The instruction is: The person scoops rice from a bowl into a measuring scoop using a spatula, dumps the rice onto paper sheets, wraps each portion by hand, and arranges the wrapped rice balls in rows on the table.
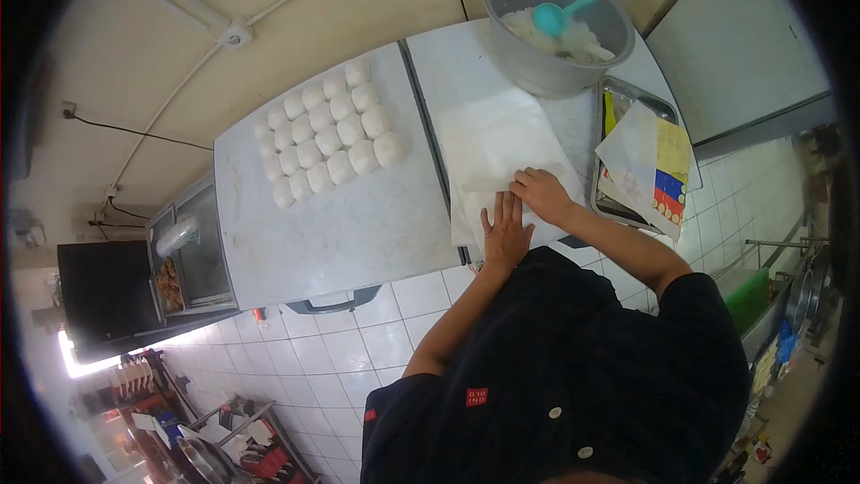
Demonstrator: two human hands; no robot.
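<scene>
Creases or tears could be caused in the paper sheets [502, 143], near the bench's [358, 233] front edge, by uneven pressure from the flat, slightly spread left hand [507, 237] or curled right fingers [535, 186], whose grip cannot be told. Dough balls [328, 138] are ranged leftward; tiled floor [358, 350] is seen below.

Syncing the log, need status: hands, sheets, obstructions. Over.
Left hand flat on white sheets. Right hand on them too, grip unclear. Grey bowl beyond; white balls off left, apart from sheets.
</scene>
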